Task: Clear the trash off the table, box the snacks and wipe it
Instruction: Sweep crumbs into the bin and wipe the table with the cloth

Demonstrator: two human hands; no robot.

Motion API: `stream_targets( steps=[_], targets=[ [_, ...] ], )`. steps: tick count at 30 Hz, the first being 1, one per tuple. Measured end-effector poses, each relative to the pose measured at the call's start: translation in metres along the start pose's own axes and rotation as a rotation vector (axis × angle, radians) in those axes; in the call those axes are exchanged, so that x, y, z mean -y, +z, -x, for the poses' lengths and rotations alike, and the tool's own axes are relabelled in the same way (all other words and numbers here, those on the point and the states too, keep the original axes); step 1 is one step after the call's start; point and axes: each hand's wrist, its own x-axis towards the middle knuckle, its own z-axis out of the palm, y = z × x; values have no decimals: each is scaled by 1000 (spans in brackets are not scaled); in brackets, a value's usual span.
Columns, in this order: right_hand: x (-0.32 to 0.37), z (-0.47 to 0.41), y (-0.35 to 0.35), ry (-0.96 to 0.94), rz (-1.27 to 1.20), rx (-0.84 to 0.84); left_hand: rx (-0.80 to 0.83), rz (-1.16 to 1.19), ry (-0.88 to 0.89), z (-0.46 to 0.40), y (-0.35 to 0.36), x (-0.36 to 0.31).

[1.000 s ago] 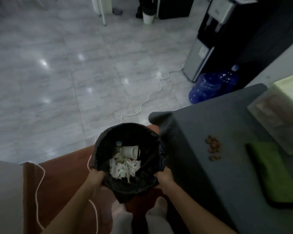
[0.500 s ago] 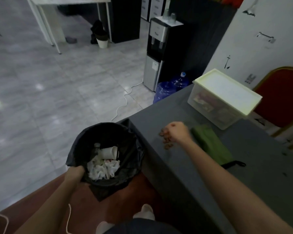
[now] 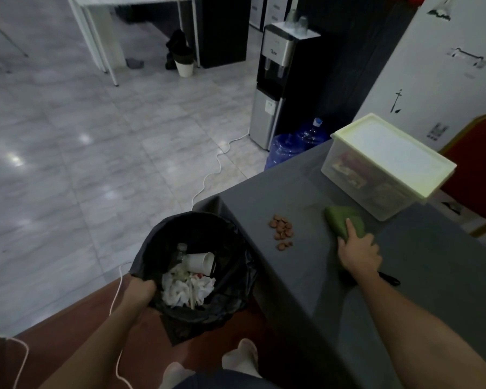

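Observation:
My left hand [image 3: 139,290] grips the near rim of a black-bagged trash bin [image 3: 225,287] that sits beside the grey table [image 3: 432,290]. Inside the bin lie crumpled tissues [image 3: 185,287], a white paper cup [image 3: 198,262] and a small bottle. My right hand [image 3: 358,254] rests on a green cloth [image 3: 340,219] on the table, fingers spread over its near end. A cluster of small brown snack pieces [image 3: 282,230] lies on the table left of the cloth. A clear snack box with a pale lid [image 3: 390,155] stands closed behind the cloth.
A water dispenser [image 3: 275,80] and blue water jugs [image 3: 292,144] stand beyond the table's far corner, with a white cable [image 3: 216,169] across the tiled floor. A red chair [image 3: 483,169] is at the right. A black strap [image 3: 389,277] lies on the table by my wrist.
My right hand left the bin rim, passed over the brown snack pieces, and now lies on the green cloth. My left hand stays on the bin. My view lifted toward the table.

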Motion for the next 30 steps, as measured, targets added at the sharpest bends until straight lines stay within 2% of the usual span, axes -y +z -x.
stream_targets(
  steps=[3, 7, 10, 14, 18, 24, 30],
  targets=[
    [35, 3, 3, -35, -60, -15, -4, -35, 14, 4, 8, -5],
    [82, 26, 14, -179, -57, -26, -16, -109, 102, 5, 15, -11],
    [109, 54, 21, -274, -50, -13, -16, -111, 83, -1, 20, -11],
    [146, 111, 30, -495, -21, 47, -1, -93, 39, -9, 23, -7],
    [172, 157, 38, -709, -75, 186, 17, -84, 59, -7, 20, -8],
    [169, 127, 0, -687, -209, 125, 8, -97, 49, -8, 10, -2],
    [125, 36, -30, -487, -57, -65, 8, -83, 58, 0, 4, 4]
  ],
)
